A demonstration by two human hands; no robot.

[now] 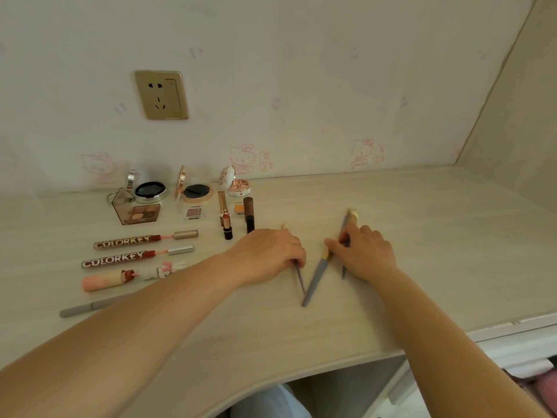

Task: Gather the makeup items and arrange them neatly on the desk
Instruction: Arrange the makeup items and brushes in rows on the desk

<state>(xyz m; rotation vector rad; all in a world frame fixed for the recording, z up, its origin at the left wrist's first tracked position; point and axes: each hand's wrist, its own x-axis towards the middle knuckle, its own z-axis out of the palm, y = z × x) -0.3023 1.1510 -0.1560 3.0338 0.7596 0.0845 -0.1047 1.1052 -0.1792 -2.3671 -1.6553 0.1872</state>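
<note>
Hands on desk point(391, 236) | our left hand point(268, 254) pinches one brush point(300, 279) | our right hand point(364, 251) grips another brush point(346, 227) | third brush point(315, 280) lies between.

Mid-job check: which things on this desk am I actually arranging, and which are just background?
Job items: three grey brushes, one under the left hand, one free in the middle, one under the right hand; COLORKEY lip glosses; lipstick; open compacts; grey pen.

Background: wall socket; desk.

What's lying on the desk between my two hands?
In the head view, one grey-handled makeup brush lies slanted between the left hand and right hand.
</note>
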